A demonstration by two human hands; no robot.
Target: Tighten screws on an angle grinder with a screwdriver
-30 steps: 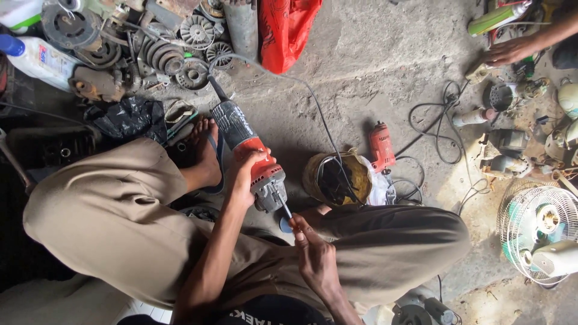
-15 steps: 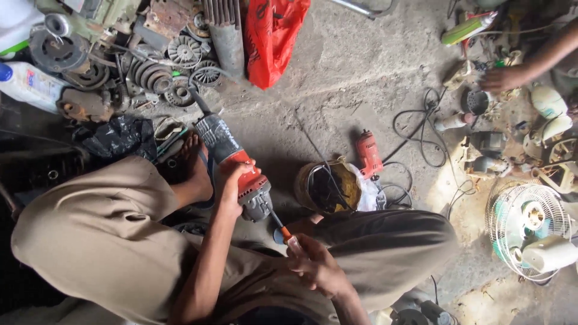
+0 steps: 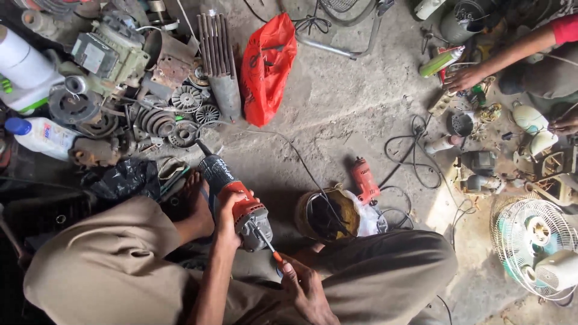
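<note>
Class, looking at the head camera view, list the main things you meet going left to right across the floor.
White bottle with blue cap → left hand gripping the red and black power tool → red plastic bag → small red drill → white fan.

Power tool (image 3: pixel 238 201): a red and black handheld grinder with a grey metal head, lying tilted on the concrete floor between the seated person's knees, black rear end pointing up and away; left hand (image 3: pixel 226 207) wrapped around its red body.
Screwdriver (image 3: pixel 269 245): thin metal shaft, orange handle, tip set against the grey head; right hand (image 3: pixel 304 286) grips the handle.
</note>
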